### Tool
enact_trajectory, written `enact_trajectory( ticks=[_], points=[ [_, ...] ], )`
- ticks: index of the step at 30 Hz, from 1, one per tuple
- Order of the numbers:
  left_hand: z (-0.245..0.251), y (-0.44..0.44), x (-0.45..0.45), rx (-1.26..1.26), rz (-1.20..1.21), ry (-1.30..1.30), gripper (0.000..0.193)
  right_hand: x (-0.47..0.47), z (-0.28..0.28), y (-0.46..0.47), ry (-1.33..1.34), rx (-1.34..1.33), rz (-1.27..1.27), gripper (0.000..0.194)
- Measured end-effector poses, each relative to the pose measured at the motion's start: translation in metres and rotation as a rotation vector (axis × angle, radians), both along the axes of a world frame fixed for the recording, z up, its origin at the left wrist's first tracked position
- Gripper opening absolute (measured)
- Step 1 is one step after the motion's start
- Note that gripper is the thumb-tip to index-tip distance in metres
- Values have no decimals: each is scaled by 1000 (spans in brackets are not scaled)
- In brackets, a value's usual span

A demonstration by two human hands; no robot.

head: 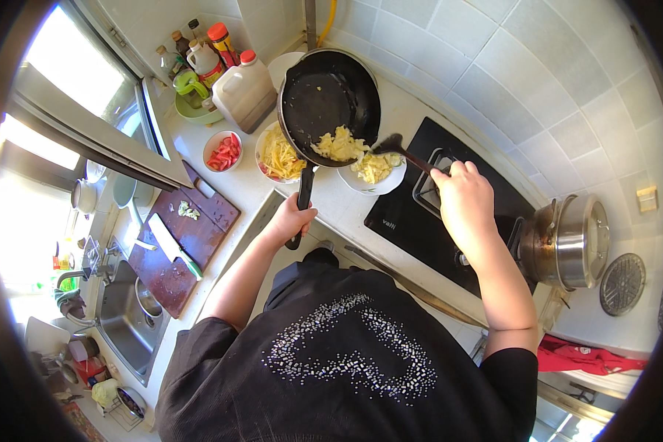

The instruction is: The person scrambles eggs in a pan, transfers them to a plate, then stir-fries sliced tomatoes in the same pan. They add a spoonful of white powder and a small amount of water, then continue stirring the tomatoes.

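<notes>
My left hand [290,220] grips the black handle of a dark frying pan [326,105], held up off the stove and tilted. Cooked scrambled egg [340,145] lies at the pan's lower right rim. Just under that rim is a white bowl [364,187] with more of the yellow egg [377,167] in it. In my right hand [464,193] is a dark cooking spatula [389,145], its head beside the pan's rim and the egg. Partly hidden behind the pan, a patterned bowl [261,145] holds pale yellow shredded vegetable [279,157].
A small bowl of red slices [222,152] stands left of the pan. Several bottles and a jug [243,91] crowd the corner. A cleaver [166,237] lies on the cutting board [182,276] beside the sink [124,320]. A steel pot [563,243] sits at the black gas hob's [403,221] right.
</notes>
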State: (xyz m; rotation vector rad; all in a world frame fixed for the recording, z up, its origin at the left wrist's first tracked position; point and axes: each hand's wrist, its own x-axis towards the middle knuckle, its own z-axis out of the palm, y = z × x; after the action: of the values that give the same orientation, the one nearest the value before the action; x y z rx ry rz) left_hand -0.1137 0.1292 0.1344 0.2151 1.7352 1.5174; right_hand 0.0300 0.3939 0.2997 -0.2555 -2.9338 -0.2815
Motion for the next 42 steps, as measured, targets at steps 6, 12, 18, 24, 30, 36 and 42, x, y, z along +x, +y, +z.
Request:
enact_trajectory(
  ticks=[6, 12, 18, 24, 30, 36, 42],
  points=[
    [-1, 0, 0, -14, -43, -38, 23, -35, -22, 4, 33, -369, -31, 27],
    [-3, 2, 2, 36, -66, -61, 23, -31, -40, 7, 4, -236, 43, 24],
    [-7, 4, 1, 19, -61, -50, 22, -22, -33, 1, 8, -39, 133, 21],
    [-10, 3, 1, -18, -31, 26, 22, -18, -25, -4, -1, 67, 112, 11],
    [-12, -3, 1, -83, -12, 78, 23, -2, -9, 0, 2, 34, 57, 13],
    [-12, -3, 2, -56, -5, 44, 23, -29, -25, -5, 116, -105, 30, 24],
    [-12, 5, 4, -3, 4, -21, 23, -36, -53, -12, 39, -1, 34, 15]
  ],
)
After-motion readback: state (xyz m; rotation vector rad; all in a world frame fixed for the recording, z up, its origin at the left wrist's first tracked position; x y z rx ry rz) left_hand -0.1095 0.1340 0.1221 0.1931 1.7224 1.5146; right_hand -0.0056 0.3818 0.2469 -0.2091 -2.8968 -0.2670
